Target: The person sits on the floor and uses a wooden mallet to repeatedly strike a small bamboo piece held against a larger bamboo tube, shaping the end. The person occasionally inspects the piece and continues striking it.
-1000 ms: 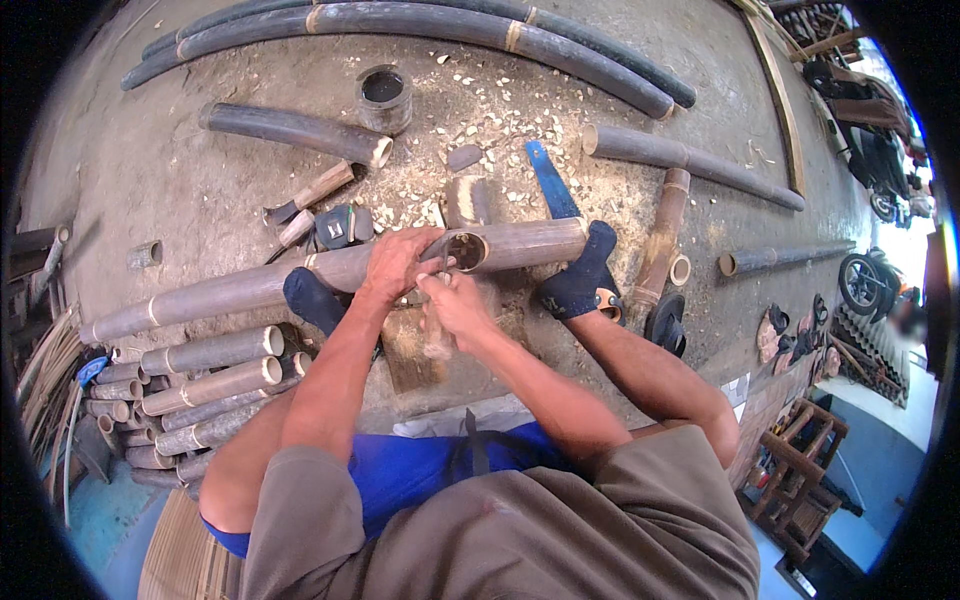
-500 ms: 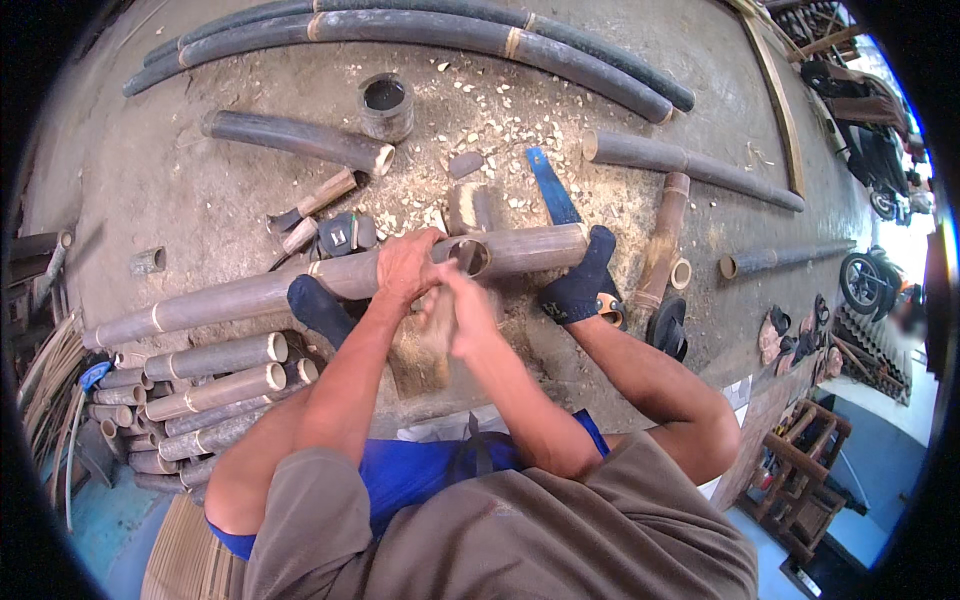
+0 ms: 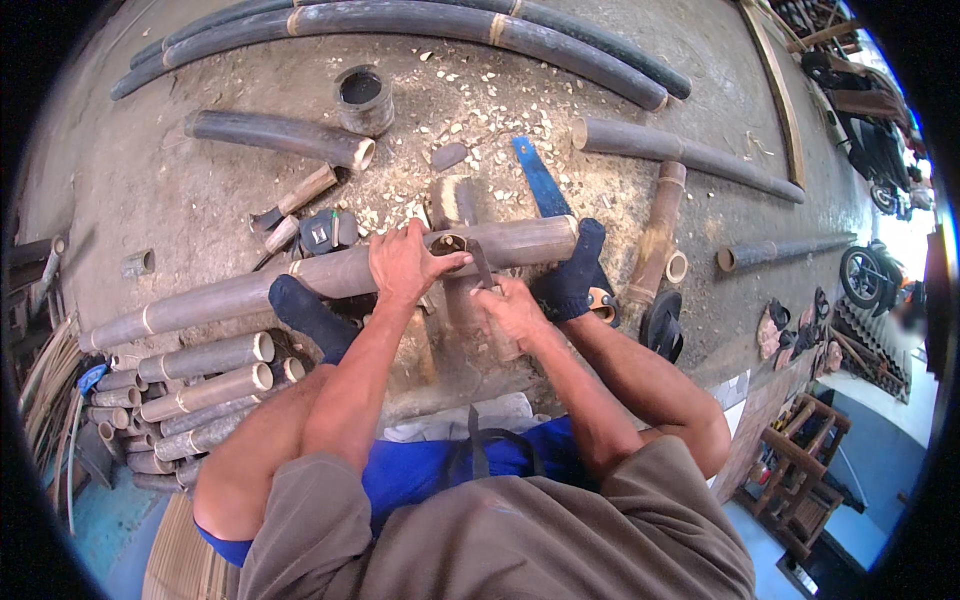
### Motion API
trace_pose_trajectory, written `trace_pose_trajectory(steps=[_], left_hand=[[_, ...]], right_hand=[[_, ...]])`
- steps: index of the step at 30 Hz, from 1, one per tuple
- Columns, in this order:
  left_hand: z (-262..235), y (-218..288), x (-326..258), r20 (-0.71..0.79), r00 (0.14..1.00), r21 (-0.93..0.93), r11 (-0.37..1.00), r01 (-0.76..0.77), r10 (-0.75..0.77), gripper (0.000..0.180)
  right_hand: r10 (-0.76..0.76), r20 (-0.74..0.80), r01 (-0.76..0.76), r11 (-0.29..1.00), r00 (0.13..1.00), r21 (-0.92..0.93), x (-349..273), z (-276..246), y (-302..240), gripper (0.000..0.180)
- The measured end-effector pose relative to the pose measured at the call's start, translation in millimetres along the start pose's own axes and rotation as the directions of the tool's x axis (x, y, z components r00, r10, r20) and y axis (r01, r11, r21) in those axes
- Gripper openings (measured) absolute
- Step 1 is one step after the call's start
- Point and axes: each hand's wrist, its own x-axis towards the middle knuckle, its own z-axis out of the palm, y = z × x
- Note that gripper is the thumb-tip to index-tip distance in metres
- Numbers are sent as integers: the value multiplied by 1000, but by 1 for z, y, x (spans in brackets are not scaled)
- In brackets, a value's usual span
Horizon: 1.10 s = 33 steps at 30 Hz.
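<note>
Concrete floor [image 3: 200, 190] holds scattered bamboo. Left hand [image 3: 405, 265] presses curled fingers over a bamboo pole [image 3: 330, 272]. Right hand [image 3: 515, 310] grips a blade [image 3: 482, 265], fingers closed.

the long bamboo pole [image 3: 300, 280] under the hands is pale grey-tan with lighter rings at its joints. both socks [image 3: 570, 280] pressed against it are dark navy. the saw blade [image 3: 540, 180] on the far side is bright blue. the curved poles [image 3: 420, 20] farthest off are dark charcoal with tan bands. the cut lengths [image 3: 200, 385] stacked at the left are dull beige with cream ends. the shorts [image 3: 440, 470] are vivid blue, the shirt [image 3: 500, 540] a muted brown-grey. wood chips [image 3: 470, 100] are pale cream on the grey concrete floor [image 3: 150, 180].
</note>
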Motion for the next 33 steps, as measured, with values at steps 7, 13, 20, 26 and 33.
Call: trace_pose_trajectory(steps=[7,13,20,26,33], left_hand=[[13,-1,1,-125,991,-69,997,41,-49,79],[21,-3,-1,-162,985,-98,994,47,-63,69],[-5,-25,10,134,984,-156,983,-98,119,82],[-35,-43,10,380,909,-1,983,-183,170,95],[-15,-56,0,269,940,-11,977,-214,209,93]], right_hand=[[74,158,-12,933,985,-359,21,-41,-41,26],[176,278,81,695,944,-714,56,-60,-91,37],[-18,390,355,457,920,-816,77,-48,-94,40],[-257,224,340,663,940,-667,20,-3,12,39],[-9,-109,23,991,994,128,7,92,14,23]])
